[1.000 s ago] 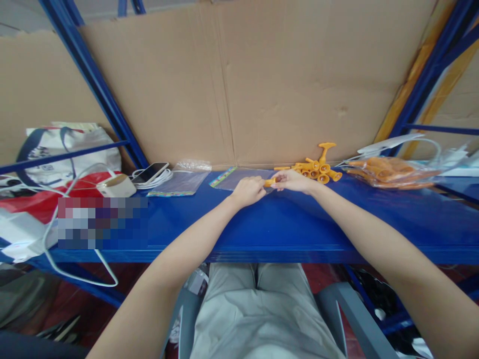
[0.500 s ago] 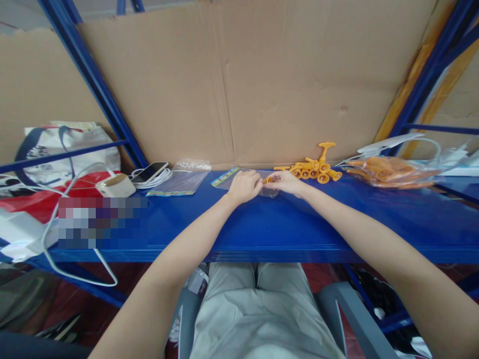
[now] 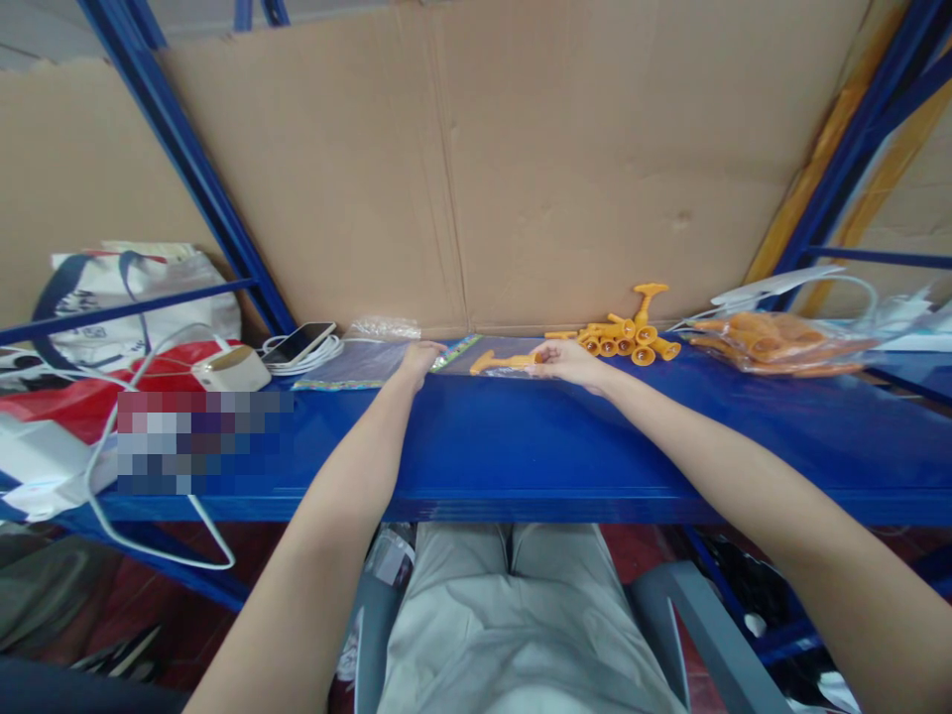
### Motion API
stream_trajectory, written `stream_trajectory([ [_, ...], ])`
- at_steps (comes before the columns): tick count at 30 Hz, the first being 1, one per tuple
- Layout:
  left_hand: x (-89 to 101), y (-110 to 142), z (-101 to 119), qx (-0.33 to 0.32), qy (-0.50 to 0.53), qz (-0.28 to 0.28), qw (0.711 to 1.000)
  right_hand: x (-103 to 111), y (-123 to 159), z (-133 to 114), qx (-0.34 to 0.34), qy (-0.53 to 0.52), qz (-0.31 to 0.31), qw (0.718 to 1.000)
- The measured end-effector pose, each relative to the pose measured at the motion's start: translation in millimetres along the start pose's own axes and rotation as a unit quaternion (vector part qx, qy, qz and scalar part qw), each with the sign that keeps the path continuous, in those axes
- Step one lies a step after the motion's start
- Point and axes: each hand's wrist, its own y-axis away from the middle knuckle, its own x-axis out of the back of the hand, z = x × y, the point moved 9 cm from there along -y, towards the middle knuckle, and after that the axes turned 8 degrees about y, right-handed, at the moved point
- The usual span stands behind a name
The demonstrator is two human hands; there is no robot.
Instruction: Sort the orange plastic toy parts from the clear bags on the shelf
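A clear plastic bag point(image 3: 459, 354) with a colourful printed header lies near the back of the blue table. My left hand point(image 3: 422, 360) is at the header's left end, its fingers closed on that edge. An orange T-handled plastic piece with a flared end point(image 3: 500, 364) lies along the bag, its handle pointing left. Whether it is inside or on top of the film, I cannot tell. My right hand point(image 3: 569, 363) pinches the flared end. Just beyond that hand is a pile of similar orange pieces point(image 3: 625, 339).
Another clear bag point(image 3: 349, 364) lies on the left, beside a phone point(image 3: 301, 342) on a coiled white cable. A bag of orange pieces point(image 3: 773, 342) sits at the right. A cardboard panel point(image 3: 521, 178) closes off the back. White cables and a red bag crowd the left end.
My left hand has moved left, away from my right hand, to the header's end. The orange T-handled piece now shows between the hands. My right hand has hardly moved.
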Motion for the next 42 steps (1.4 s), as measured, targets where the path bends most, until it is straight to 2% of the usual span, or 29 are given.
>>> stream_trajectory([
  [5,-24.8,10.8,2.7,0.075,0.167,-0.047,0.982,1.0,-0.2,0.9,0.008,0.019,-0.006,1.000],
  [10,-31.2,18.2,6.6,0.100,0.225,-0.063,0.967,0.8,-7.2,7.5,0.016,0.044,-0.015,0.999],
  [18,-34.8,20.4,6.4,0.104,0.175,-0.097,0.974,-4.7,-5.7,2.0,0.061,0.058,-0.039,0.996],
  [22,-39.8,21.4,10.8,0.070,0.158,-0.131,0.976,-8.0,-3.6,-3.2,0.076,0.070,-0.055,0.993],
  [27,-48.2,27.7,18.4,0.035,0.152,-0.171,0.973,-12.6,2.2,-5.2,0.053,0.047,-0.092,0.993],
  [32,-44.5,24.4,20.1,0.035,0.170,-0.135,0.976,-16.0,8.4,-10.6,0.051,0.012,-0.124,0.991],
  [35,-33.1,16.8,12.8,0.048,0.158,-0.080,0.983,-4.5,1.1,-6.8,0.045,0.013,-0.083,0.995],
  [38,-13.2,11.3,8.0,0.032,0.059,-0.007,0.998,26.3,-10.9,5.6,0.023,0.062,0.021,0.998],
  [40,-0.9,12.1,9.6,0.013,-0.042,0.032,0.999,54.5,-15.5,12.6,0.019,0.127,0.110,0.986],
  [42,6.0,16.0,12.2,0.005,-0.125,0.048,0.991,79.0,-15.8,14.6,0.036,0.212,0.182,0.959],
])
